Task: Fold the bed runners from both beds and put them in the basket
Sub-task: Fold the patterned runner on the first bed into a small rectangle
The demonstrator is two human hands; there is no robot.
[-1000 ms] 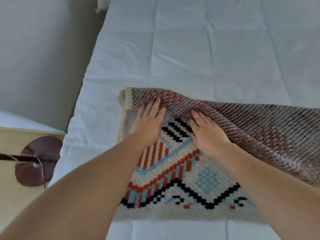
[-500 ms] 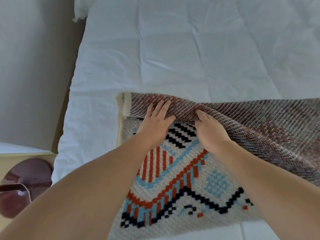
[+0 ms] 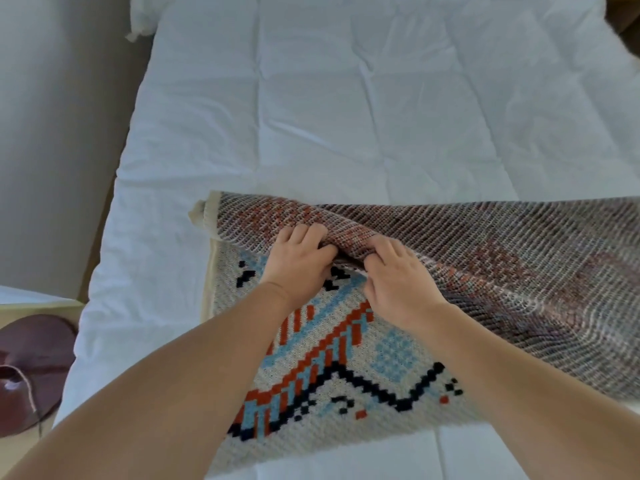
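Observation:
A woven bed runner (image 3: 391,362) with a red, blue and black pattern lies across the near part of the white bed (image 3: 346,116). Its far layer is folded over, showing the striped brownish underside (image 3: 502,251). My left hand (image 3: 298,261) and my right hand (image 3: 398,275) sit side by side at the folded edge, fingers curled and pinching the cloth. No basket is in view.
A grey wall (image 3: 59,133) runs along the bed's left side. At the lower left stands a pale bedside surface (image 3: 14,445) with a dark reddish round object (image 3: 31,351) and a thin cord on it. A pillow corner (image 3: 138,19) shows at the bed's head.
My hands lay flat on the runner with fingers stretched; now the fingers have curled and taken hold of the folded edge. The view has shifted a little toward the bed.

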